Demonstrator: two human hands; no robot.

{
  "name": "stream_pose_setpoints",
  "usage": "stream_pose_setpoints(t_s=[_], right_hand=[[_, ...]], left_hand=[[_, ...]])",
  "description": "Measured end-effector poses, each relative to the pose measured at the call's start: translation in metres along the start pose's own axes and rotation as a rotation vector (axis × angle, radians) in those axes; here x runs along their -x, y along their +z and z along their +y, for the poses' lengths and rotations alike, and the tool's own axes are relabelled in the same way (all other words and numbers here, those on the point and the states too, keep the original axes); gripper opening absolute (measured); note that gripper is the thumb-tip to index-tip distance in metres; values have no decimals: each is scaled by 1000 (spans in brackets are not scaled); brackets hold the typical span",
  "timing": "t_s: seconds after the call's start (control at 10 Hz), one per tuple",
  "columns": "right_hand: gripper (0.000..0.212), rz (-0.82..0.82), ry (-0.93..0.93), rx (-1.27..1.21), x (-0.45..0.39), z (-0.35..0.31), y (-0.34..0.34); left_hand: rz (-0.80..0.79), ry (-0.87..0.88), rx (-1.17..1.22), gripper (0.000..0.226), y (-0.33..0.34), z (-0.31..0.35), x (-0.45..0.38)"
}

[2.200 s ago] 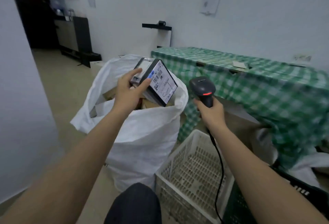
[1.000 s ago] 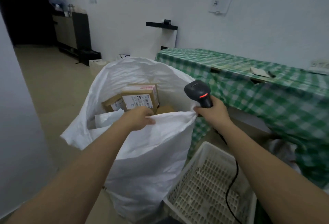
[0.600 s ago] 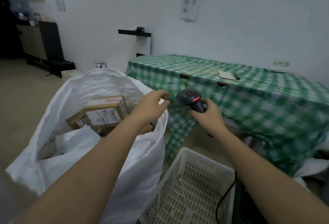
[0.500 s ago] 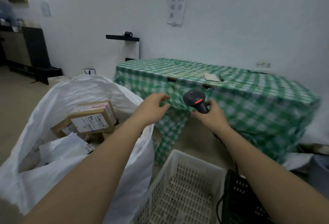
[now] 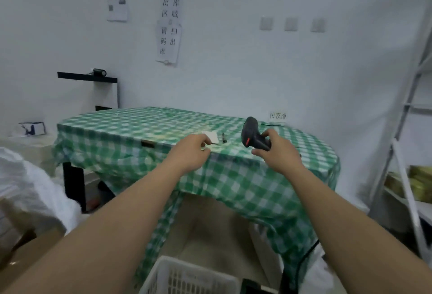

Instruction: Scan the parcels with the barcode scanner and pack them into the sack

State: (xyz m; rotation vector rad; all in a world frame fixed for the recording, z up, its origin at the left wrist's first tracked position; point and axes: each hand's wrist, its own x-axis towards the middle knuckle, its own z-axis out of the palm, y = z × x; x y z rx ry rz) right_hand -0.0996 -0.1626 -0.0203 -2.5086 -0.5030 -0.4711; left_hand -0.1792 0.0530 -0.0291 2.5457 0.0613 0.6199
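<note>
My right hand [image 5: 279,151] grips the handle of the black barcode scanner [image 5: 251,132] above the table with the green checked cloth [image 5: 131,130]. The scanner's head points up and away. My left hand [image 5: 190,151] hovers at the table's front edge with loosely curled fingers and holds nothing. The white sack [image 5: 25,188] shows only at the far left edge, blurred. A brown cardboard parcel [image 5: 21,254] lies at the lower left.
A small white card [image 5: 211,136] and a dark pen [image 5: 224,138] lie on the cloth just beyond my left hand. A white plastic crate [image 5: 187,277] stands on the floor below. A metal shelf rack [image 5: 411,176] rises at the right.
My left hand dropped the labelled parcel into the sack and came away empty. The view swung right to the table, and both hands moved over its front edge, the scanner raised.
</note>
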Motion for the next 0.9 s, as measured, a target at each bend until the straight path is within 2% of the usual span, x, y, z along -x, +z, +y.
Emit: stream_pose_setpoints(t_s=[0.1,0.2,0.5,0.6,0.7,0.8,0.9], right_hand=[[43,81,36,50,-54,18,11],[21,130,77,-23,-105,37,25],[12,97,283,25,-194,62,88],[14,5,332,73,-197,69,110],[34,-57,353,135,-196,72,119],[67,-77,368,62,-193,71,112],[60,106,247,-68,-181,66,102]], left_hand=[[17,24,1,29,20,-6,-55],[8,51,-31,29,40,-15,-103],[-39,82,-53,28,103,-58,-162],[-14,58,-22,27,109,-63,-166],[14,53,15,27,113,-64,-165],[11,44,65,29,112,-64,-154],[47,16,106,29,99,-60,-145]])
